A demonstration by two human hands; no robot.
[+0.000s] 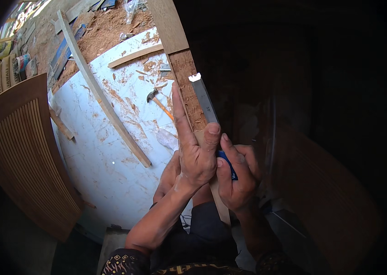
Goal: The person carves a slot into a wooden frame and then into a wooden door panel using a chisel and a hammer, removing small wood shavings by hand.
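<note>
My right hand (240,176) is closed around the blue handle (227,165) of a chisel, whose flat grey blade (206,101) points away from me. The blade lies over a rough, chipped recess (185,73) in the edge of a long wooden board (169,23). Its tip catches bright light. Beside the handle, my left hand (194,158) has its fingers stretched straight along the board's left side. Its thumb stands up next to the base of the blade; whether it touches the metal, I cannot tell. The board runs back between my legs.
On the white sheet (125,105), strewn with wood chips, lie a claw hammer (159,103), a metal hinge (165,68), a short wooden strip (134,56) and a long one (106,103). A slatted wooden panel (26,156) stands at left. Sawdust covers the ground beyond; the right side is dark.
</note>
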